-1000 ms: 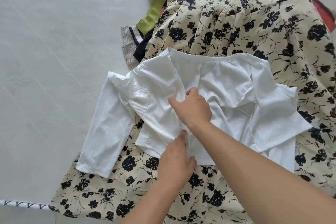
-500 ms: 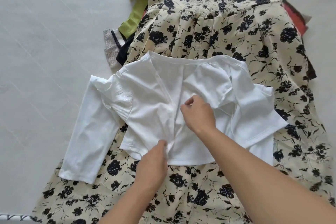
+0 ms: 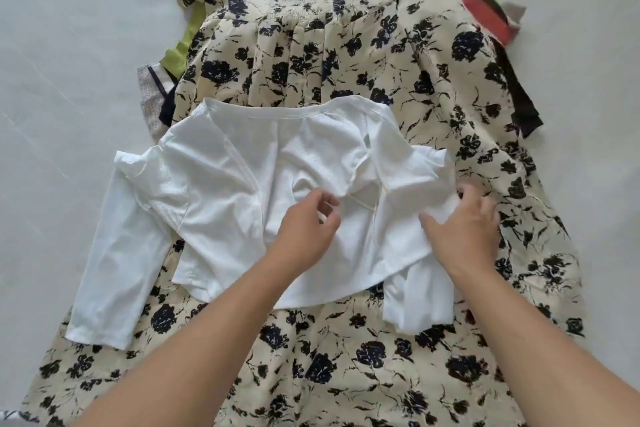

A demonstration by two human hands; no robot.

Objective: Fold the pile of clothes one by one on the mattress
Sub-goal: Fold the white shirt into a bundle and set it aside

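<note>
A white long-sleeved top (image 3: 225,191) lies spread on a cream dress with black flowers (image 3: 346,45), which covers the rest of the pile. My left hand (image 3: 304,232) is over the middle of the top, with thumb and fingers curled at its bunched front edge. At the top's right side, my right hand (image 3: 467,225) grips the gathered fabric by the right sleeve. The left sleeve lies stretched out flat toward the lower left. The right sleeve is folded under and hangs down past the hem.
The pale mattress (image 3: 69,45) shows at the left and upper right. From under the dress peek a lime green garment (image 3: 180,48), a white and navy piece (image 3: 152,94), a red piece (image 3: 485,10) and a dark one (image 3: 519,94).
My left hand has moved from the hem up to the middle of the top. My right hand has left the middle and gone to the right sleeve side. The front edge has shifted.
</note>
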